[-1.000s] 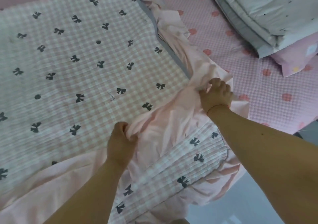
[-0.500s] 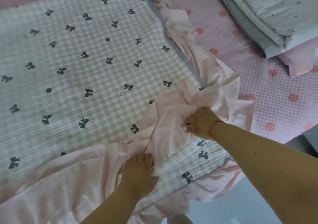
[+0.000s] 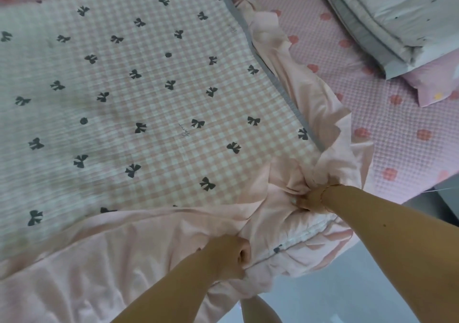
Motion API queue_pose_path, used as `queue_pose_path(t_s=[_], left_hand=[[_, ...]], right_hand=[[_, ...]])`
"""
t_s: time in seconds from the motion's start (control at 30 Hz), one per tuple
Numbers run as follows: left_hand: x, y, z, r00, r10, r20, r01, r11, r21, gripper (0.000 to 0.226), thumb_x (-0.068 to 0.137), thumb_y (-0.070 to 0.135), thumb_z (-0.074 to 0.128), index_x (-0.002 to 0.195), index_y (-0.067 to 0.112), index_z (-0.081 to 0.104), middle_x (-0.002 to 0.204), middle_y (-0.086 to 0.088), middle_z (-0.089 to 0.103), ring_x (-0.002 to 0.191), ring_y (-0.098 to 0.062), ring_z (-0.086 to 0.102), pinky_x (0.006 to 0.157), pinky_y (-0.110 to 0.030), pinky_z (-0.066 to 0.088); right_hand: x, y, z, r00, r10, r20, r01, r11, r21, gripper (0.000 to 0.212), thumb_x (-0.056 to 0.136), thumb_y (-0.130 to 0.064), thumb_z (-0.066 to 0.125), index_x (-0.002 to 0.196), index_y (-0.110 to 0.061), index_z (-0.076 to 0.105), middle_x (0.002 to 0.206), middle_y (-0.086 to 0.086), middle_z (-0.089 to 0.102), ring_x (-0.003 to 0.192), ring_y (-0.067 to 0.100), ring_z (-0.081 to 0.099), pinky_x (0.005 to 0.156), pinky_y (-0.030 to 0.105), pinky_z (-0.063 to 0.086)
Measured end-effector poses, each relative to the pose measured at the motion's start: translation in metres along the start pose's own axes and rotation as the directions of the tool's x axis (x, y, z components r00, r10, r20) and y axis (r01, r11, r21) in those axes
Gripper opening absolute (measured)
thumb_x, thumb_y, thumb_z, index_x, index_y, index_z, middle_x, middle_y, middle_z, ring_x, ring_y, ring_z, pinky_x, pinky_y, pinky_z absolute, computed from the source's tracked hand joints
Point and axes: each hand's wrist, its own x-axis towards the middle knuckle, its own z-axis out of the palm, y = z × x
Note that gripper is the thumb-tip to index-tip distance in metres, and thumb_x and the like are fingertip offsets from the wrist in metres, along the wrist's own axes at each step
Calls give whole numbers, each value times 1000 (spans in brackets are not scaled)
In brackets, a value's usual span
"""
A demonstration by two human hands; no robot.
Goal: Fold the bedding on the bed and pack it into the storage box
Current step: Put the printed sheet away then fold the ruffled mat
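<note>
Early days: both hands, left hand and right hand, bunching pink frill of gingham quilt, quilt mostly flat on bed. Storage box nowhere in view.

bed: pink waffle sheet with darker pink flowers; upper right: pink pillow under folded grey-white quilt | floor: pale grey, lower right | light: soft, even

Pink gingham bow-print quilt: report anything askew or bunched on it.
The pink gingham bow-print quilt lies flat except its near right corner, where the plain pink ruffle border is bunched and twisted under the right hand. The left hand grips the border nearby.
</note>
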Motion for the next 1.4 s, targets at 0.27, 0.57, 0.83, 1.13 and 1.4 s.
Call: queue_pose_path(t_s=[0.27,0.57,0.83,1.13,1.4], left_hand=[[-37,-50,-6,629,-350,-694,176,934,-312,24,94,21,43,111,13,57,114,-4,50,97,-26,57,79,-29,44],[-131,-153,-5,479,-667,-570,479,743,-467,58,97,35,48,149,22,27,161,-3,6,137,-30,38,105,-44,38],[-180,-175,37,413,-605,-681,660,714,-234,41,85,29,56,120,6,58,116,-21,59,93,-44,58,72,-50,52],[-233,-206,80,590,-402,-700,478,873,-99,47,74,54,47,108,23,58,104,0,62,92,-26,58,74,-38,54],[-235,-234,66,753,-289,-591,388,921,44,46,48,21,85,92,20,71,90,1,66,82,-25,64,67,-28,55]], right_hand=[[-1,-46,-22,821,-198,-535,243,970,14,41,97,-46,35,127,-18,42,127,7,50,113,26,51,91,37,43],[1,-125,-38,899,-278,-340,304,952,26,43,93,-30,51,133,-23,38,130,6,47,103,27,58,85,36,50],[-43,-196,-19,595,-391,-702,496,866,-62,37,95,-31,44,129,-17,39,122,5,43,100,25,54,79,32,47],[-52,-275,43,504,-772,-388,658,634,-407,62,71,-52,69,120,-22,46,119,-2,48,107,18,45,89,28,37],[-54,-300,35,577,-732,-362,583,680,-445,26,88,-28,53,112,-18,58,111,1,55,110,23,49,88,31,41]])
